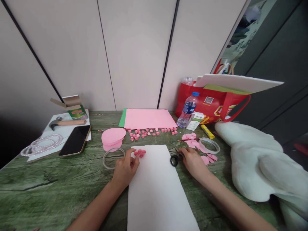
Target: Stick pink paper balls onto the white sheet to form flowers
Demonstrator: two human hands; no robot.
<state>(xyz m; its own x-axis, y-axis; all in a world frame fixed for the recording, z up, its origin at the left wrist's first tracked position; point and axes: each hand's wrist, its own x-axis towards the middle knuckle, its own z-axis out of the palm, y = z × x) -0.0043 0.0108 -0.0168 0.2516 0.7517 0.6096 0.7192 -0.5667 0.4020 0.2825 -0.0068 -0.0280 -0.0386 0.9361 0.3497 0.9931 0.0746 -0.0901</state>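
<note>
The left hand (pixel 125 168) lay palm down at the top left corner of the white sheet (pixel 156 186), its grip loosely curled, thumb and forefinger drawn close together just beside a small cluster of pink pieces (pixel 140 153) on the sheet. Whether it pinched one of them could not be told. The forearm ran in from the lower left, low over the green tabletop (pixel 48 189). A clear tape ring (pixel 113 158) sat just left of the hand.

The right hand (pixel 192 160) rested at the sheet's right edge, fingers bent over the black scissors (pixel 174 159), touching them. Whether the grip was clasped could not be told. The handle loops showed to the left of the fingertips. Pink cut-outs (pixel 208 158) lay near its far side, and a row of more pink pieces (pixel 151 132) lay beyond the sheet
</note>
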